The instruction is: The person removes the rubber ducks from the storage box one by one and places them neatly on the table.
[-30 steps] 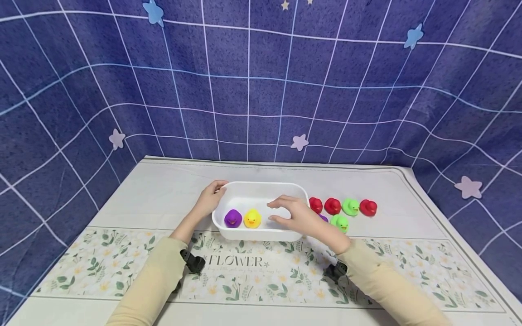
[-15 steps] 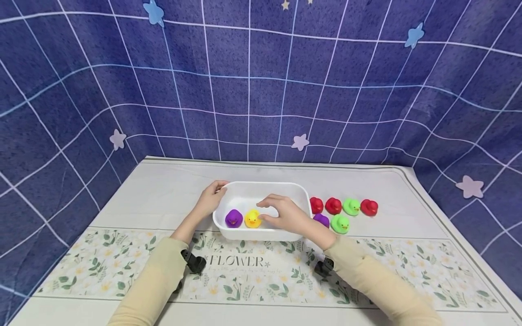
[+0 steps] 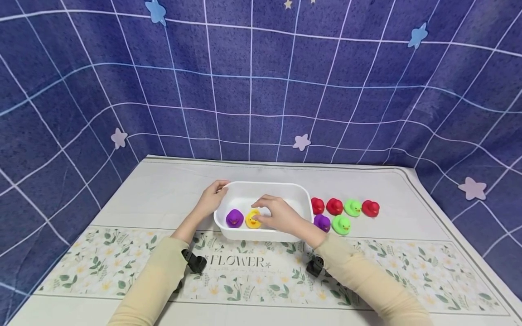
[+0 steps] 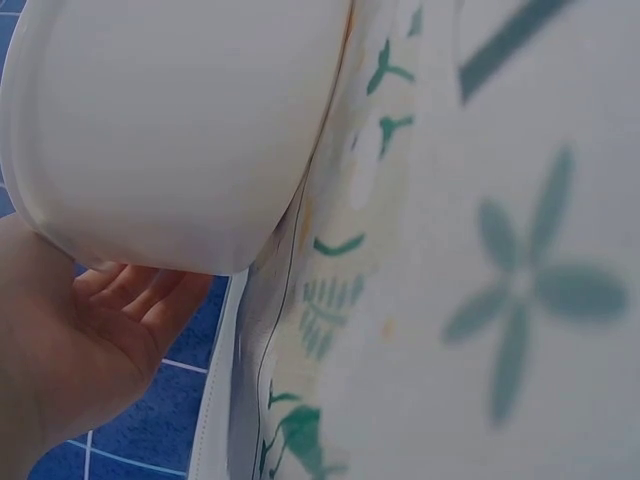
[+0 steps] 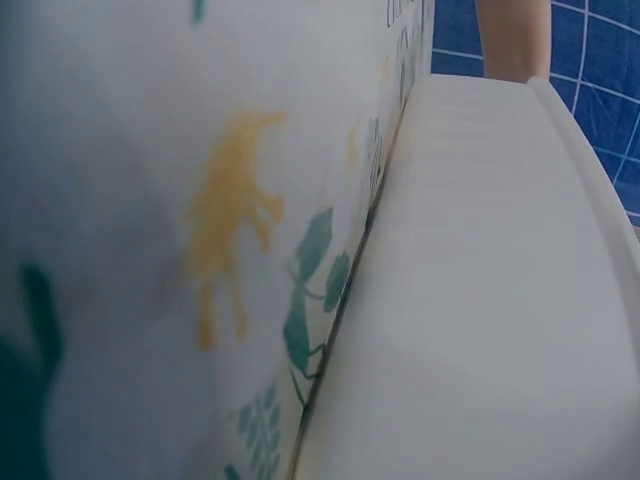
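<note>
A white tub [image 3: 261, 234] stands on the table, with a purple duck [image 3: 234, 218] and a yellow duck [image 3: 251, 220] inside near its front wall. My left hand [image 3: 210, 198] grips the tub's left end at the rim; in the left wrist view that hand [image 4: 110, 340] has its fingers against the tub's end wall [image 4: 170, 150]. My right hand [image 3: 279, 213] reaches into the tub, thumb over the yellow duck's right side and curved fingers behind it, a gap between them. In the right wrist view the tub's wall [image 5: 480, 280] hides the right fingers.
Right of the tub stand several ducks: red ones [image 3: 335, 206] [image 3: 370, 208], green ones [image 3: 352, 208] [image 3: 341, 224] and a purple one [image 3: 322, 222]. A flowered strip [image 3: 244, 287] crosses the table's front. A blue gridded curtain [image 3: 261, 90] hangs behind the table.
My right hand has moved left inside the tub to the yellow duck, its thumb now overlapping it. The purple duck outside the tub has come into fuller view. My left hand stays at the rim.
</note>
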Demonstrator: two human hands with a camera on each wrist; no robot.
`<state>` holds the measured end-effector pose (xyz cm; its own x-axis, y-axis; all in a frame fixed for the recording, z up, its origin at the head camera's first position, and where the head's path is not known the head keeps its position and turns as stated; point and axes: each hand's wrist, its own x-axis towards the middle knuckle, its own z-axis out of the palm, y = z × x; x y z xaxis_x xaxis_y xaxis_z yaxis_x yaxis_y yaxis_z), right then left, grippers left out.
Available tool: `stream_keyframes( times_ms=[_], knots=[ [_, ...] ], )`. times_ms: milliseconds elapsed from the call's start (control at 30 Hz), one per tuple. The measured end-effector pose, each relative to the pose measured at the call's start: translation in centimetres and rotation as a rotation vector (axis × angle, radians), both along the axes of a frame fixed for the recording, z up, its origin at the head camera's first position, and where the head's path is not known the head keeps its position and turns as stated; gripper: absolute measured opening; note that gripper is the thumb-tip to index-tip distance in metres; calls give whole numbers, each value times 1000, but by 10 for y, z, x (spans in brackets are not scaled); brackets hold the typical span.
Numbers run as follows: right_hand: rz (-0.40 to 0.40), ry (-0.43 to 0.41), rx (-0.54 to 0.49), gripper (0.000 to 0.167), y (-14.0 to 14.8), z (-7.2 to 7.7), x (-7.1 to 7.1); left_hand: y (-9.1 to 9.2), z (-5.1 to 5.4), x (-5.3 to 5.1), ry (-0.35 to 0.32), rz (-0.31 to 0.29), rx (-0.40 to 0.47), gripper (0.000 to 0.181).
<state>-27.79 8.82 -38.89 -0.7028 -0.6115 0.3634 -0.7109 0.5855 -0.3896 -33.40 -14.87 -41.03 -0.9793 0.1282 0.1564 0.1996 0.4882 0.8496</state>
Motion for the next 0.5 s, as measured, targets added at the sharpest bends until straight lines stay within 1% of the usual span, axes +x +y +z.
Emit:
stream_keyframes(
  times_ms=[133,267,367,500],
  knots=[
    [-10,-21,-1,33,0,-1,-1,1,0,-1,3,3,3,34],
    [-16,-68,-4,35,-1,-2,-3,1,1,-2,8,-1,-9,34],
    [-4,-115,-15,34,-1,-3,-3,1,1,-1,8,-5,-9,34],
    [14,-150,-35,31,0,-6,-3,1,-1,0,6,-6,-1,34]
  ],
)
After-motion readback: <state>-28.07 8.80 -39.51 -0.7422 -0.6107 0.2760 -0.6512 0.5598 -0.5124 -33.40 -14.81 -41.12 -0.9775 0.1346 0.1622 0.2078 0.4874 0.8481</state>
